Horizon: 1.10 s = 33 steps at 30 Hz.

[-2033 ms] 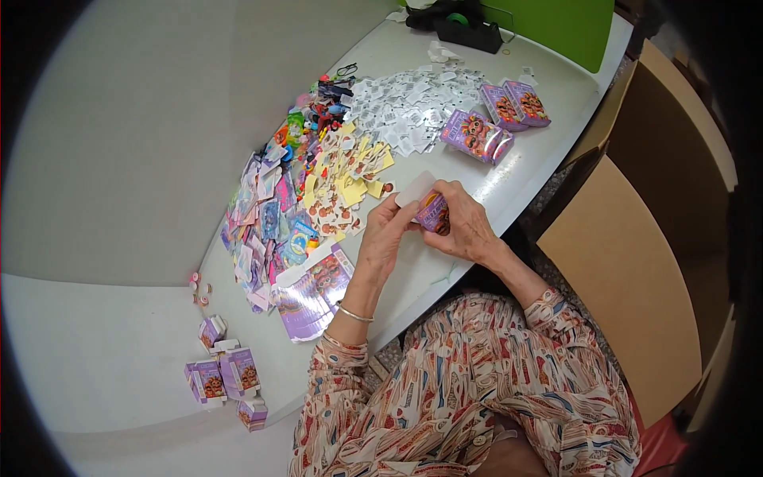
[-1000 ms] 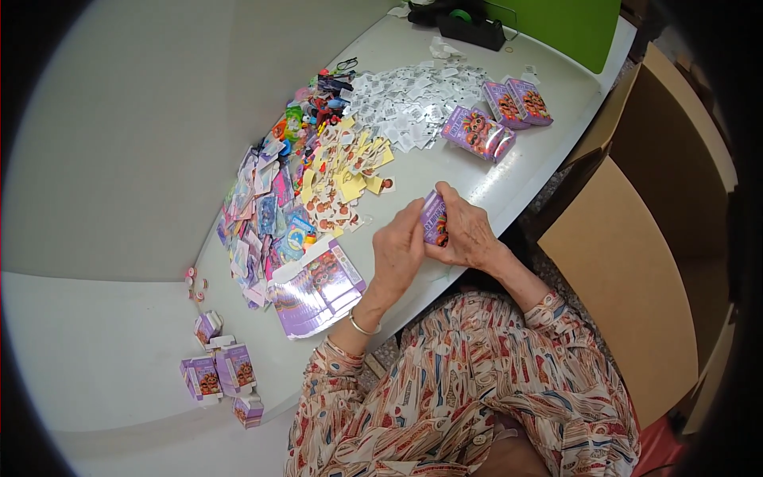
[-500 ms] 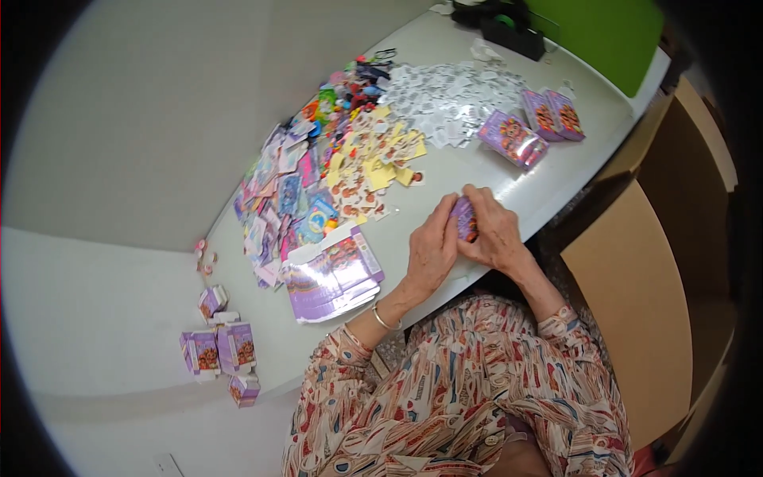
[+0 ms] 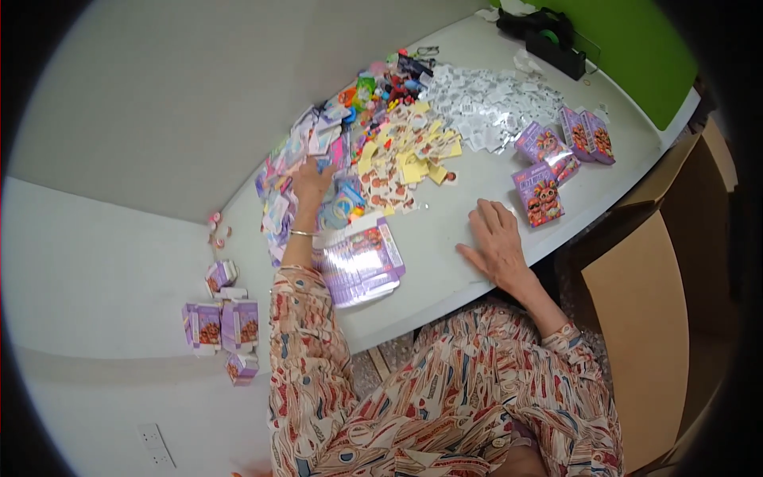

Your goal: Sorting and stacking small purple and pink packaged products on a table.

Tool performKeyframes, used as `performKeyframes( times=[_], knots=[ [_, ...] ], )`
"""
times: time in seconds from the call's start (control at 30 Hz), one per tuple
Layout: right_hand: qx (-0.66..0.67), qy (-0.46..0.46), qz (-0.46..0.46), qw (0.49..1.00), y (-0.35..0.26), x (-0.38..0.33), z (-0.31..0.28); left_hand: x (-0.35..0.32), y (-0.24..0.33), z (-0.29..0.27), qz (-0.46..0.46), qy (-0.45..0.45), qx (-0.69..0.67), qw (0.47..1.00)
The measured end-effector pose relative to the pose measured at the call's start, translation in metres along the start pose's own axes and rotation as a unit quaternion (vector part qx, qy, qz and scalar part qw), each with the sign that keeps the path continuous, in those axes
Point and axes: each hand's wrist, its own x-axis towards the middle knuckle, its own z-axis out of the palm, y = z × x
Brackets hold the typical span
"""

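My left hand (image 4: 311,187) reaches into a heap of colourful flat packets and cards (image 4: 278,211). Its fingertips are lost among the packets, so I cannot tell whether they grip anything. Flat on the white table lies my right hand (image 4: 499,242), fingers stretched out and thumb apart, holding nothing. Just right of it is a small purple printed box (image 4: 539,195), close to the other purple boxes (image 4: 548,149). Below my left wrist a stack of flattened purple cartons (image 4: 362,262) lies on the table.
Yellow-backed stickers (image 4: 409,151), small toys (image 4: 389,87) and many silvery-white slips (image 4: 493,99) cover the far side. A black tape dispenser (image 4: 556,56) stands at the back right. Open cardboard boxes (image 4: 640,310) flank the table's right edge. More purple boxes (image 4: 238,322) sit at far left.
The small purple box, held between both hands before, now lies by the other boxes at right. My left hand has moved left to the packets; my right has opened onto the table.
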Motion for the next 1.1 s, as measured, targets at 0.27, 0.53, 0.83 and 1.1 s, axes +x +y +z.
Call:
performKeyframes(
  times=[0.27,0.53,0.83,1.1],
  knots=[
    [0.01,-0.049,0.001,0.999,0.008,0.002,0.001,-0.095,0.033,-0.06,0.351,-0.304,-0.08,0.882],
    [0.005,-0.046,0.022,0.999,0.005,-0.001,-0.002,-0.149,0.046,-0.043,0.29,-0.264,-0.025,0.919],
    [0.091,-0.025,0.073,0.993,-0.011,0.005,0.01,-0.143,0.054,-0.028,0.278,-0.066,-0.168,0.944],
    [0.205,-0.049,0.171,0.962,-0.035,0.022,0.015,-0.147,0.196,-0.044,0.301,0.088,-0.211,0.926]
  ],
)
